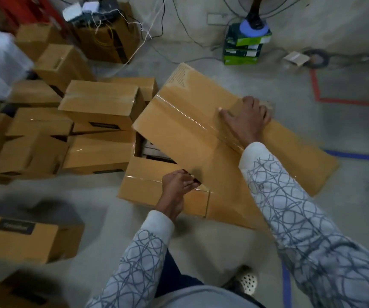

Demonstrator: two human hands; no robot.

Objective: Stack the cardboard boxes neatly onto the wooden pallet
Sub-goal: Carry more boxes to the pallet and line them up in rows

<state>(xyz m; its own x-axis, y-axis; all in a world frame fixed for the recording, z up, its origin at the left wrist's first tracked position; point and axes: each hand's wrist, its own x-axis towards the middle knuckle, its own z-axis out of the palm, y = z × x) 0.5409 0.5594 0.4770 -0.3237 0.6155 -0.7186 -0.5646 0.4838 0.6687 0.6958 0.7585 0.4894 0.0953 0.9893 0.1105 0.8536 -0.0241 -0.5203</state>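
Observation:
A large taped cardboard box lies tilted across a smaller cardboard box on the floor. My right hand lies spread on the large box's top near its far edge, fingers reaching over the rim. My left hand curls its fingers under the large box's near-left edge, over the smaller box. A dark gap between the two boxes shows slats that may be the pallet; I cannot tell for sure.
Several brown boxes are piled at the left. Two more sit near the bottom left. Green boxes under a fan stand and loose cables lie at the back. Red tape and blue tape mark the floor at the right.

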